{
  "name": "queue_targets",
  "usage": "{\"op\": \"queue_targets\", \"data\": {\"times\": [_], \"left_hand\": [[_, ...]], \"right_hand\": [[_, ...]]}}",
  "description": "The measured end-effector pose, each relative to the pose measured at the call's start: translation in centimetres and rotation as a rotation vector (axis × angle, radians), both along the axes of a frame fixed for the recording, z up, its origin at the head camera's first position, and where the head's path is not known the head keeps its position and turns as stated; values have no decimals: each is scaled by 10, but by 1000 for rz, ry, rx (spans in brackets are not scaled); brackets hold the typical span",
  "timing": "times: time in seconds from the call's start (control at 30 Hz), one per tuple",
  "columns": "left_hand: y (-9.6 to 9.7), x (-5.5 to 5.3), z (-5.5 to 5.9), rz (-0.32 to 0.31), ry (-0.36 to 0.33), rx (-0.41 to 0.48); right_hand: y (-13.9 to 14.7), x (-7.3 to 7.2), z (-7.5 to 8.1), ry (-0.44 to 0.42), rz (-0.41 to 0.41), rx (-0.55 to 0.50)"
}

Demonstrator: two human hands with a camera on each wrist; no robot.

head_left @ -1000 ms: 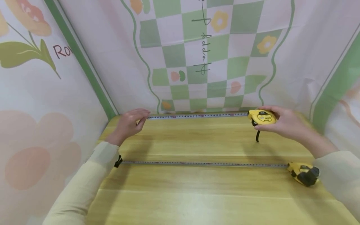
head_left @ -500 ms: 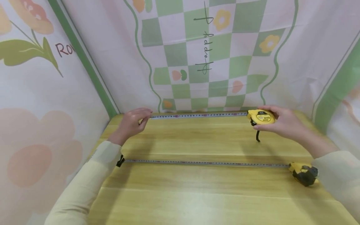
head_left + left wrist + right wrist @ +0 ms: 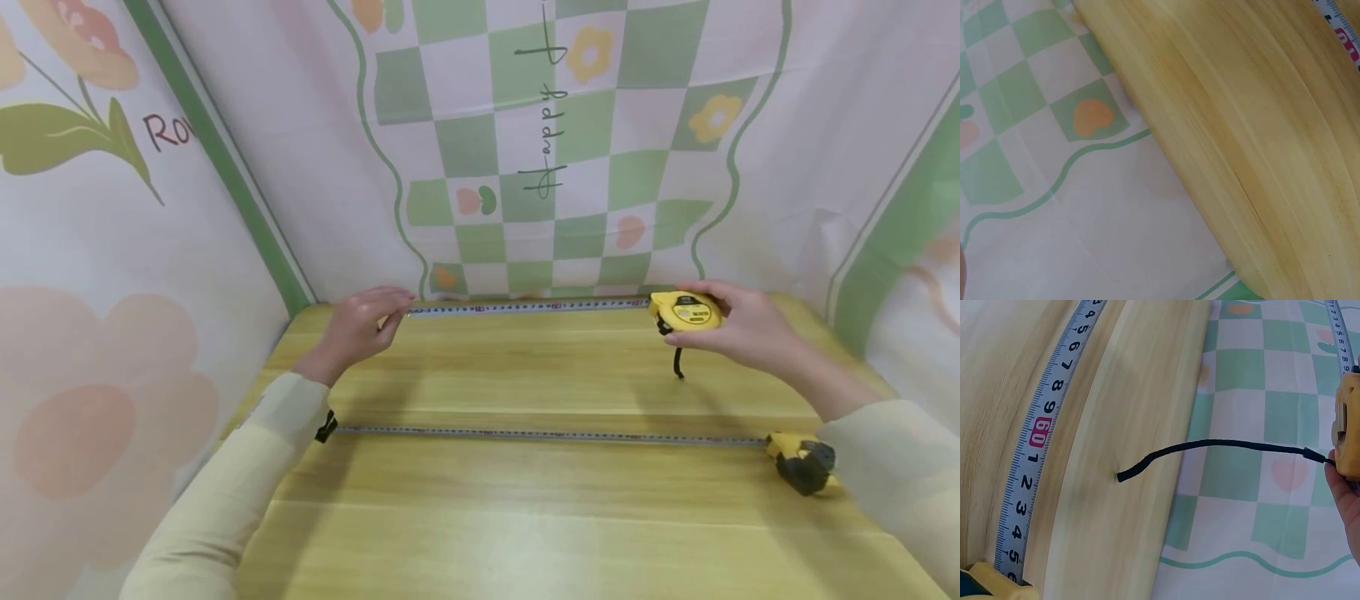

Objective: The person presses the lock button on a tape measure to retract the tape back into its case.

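Observation:
In the head view, my left hand (image 3: pixel 360 329) pinches the free end of a metal measuring blade (image 3: pixel 525 308). The blade runs straight across, near the far edge of the table, into a yellow tape measure (image 3: pixel 690 312) that my right hand (image 3: pixel 750 329) grips between thumb and fingers. From that case dangles a black wrist strap (image 3: pixel 1210 444), seen in the right wrist view. Only a sliver of skin shows at the border of the left wrist view, so the pinching fingertips are hidden there.
A second yellow and black tape measure (image 3: pixel 802 462) lies on the wooden table (image 3: pixel 510 517), its blade (image 3: pixel 555 435) drawn out leftward to a black end piece (image 3: pixel 327 427) beside my left sleeve. Patterned cloth (image 3: pixel 570 183) hangs behind and at both sides.
The stretch of blade between my hands has become shorter. My left hand has shifted slightly right, and my right hand with the tape measure slightly left. The lower tape measure still lies on the table.

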State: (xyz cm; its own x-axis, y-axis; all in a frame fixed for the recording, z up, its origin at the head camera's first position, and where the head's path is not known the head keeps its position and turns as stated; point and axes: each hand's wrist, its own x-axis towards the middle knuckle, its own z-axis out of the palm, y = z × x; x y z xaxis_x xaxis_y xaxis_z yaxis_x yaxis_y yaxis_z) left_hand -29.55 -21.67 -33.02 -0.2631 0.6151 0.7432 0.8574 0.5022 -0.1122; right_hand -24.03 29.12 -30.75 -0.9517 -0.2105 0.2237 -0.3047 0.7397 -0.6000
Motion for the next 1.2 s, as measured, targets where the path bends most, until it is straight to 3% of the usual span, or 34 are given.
{"op": "queue_targets", "data": {"times": [1.2], "left_hand": [[16, 0, 3, -29, -3, -1]], "right_hand": [[-13, 4, -1, 47, 13, -38]]}}
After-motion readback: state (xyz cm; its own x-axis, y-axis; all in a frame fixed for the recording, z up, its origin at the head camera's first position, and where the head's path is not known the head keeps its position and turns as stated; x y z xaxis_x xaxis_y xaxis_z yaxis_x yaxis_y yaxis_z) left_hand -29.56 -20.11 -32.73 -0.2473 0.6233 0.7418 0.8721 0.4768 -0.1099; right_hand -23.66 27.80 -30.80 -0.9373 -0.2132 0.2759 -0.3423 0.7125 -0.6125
